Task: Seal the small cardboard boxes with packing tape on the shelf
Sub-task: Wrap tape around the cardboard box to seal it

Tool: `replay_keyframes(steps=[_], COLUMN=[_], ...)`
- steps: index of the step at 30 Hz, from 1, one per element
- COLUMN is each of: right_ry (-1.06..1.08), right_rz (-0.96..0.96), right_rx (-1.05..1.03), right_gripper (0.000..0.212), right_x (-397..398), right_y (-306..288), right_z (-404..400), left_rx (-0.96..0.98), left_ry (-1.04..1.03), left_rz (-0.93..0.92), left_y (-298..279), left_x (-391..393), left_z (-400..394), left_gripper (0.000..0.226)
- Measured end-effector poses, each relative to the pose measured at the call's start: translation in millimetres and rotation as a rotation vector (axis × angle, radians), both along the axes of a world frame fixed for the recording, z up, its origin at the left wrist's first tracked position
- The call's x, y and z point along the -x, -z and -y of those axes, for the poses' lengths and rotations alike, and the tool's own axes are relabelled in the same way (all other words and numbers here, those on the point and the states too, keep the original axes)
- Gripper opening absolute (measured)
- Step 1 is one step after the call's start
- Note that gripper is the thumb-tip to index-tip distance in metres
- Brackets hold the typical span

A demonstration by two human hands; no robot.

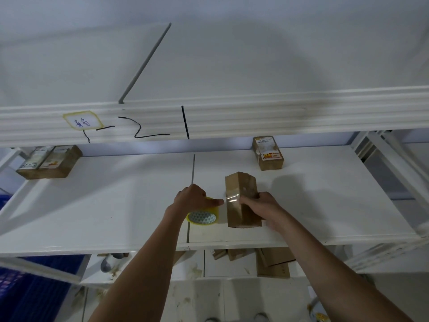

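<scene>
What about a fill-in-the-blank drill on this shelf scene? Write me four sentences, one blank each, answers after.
1. The left hand holds a roll of tape whose rim is coloured ____.
2. The right hand steadies the small cardboard box standing on the ____ shelf.
3. A strip of clear tape runs from the roll onto the ____.
4. At the shelf's back left lie ____ labelled boxes side by side.

Answers: yellow; white; box; two
</scene>
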State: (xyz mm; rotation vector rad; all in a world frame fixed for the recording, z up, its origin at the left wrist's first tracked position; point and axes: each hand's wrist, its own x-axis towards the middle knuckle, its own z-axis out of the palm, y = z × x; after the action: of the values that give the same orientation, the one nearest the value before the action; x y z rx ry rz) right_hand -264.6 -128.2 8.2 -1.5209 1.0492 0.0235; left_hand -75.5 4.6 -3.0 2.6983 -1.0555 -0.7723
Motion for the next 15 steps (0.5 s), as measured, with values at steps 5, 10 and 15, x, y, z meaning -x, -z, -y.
replay_keyframes(steps=[5,10,15], right_ry=[-0.006,0.029,-0.119], right_rz=[0.110,0.303,0.173], right_rx=[-0.170,-0.471,-0.254], right_gripper=[0.053,0.048,0.076], right_x=[4.9,4.9,0.6], right_y=[-2.7,-8.0,-9.1], right_z=[1.5,-5.2,-5.1], left_rx=[0.072,0.266,0.185], left_ry=[-0.016,-0.065,0.075], left_rz=[-0.144,-0.284,-0.167], left_y=[-6.2,-18.3,-25.7], left_x=[2.3,6.0,10.9], left_z=[6.2,10.7,19.7], left_gripper=[0.063,0.061,0.038])
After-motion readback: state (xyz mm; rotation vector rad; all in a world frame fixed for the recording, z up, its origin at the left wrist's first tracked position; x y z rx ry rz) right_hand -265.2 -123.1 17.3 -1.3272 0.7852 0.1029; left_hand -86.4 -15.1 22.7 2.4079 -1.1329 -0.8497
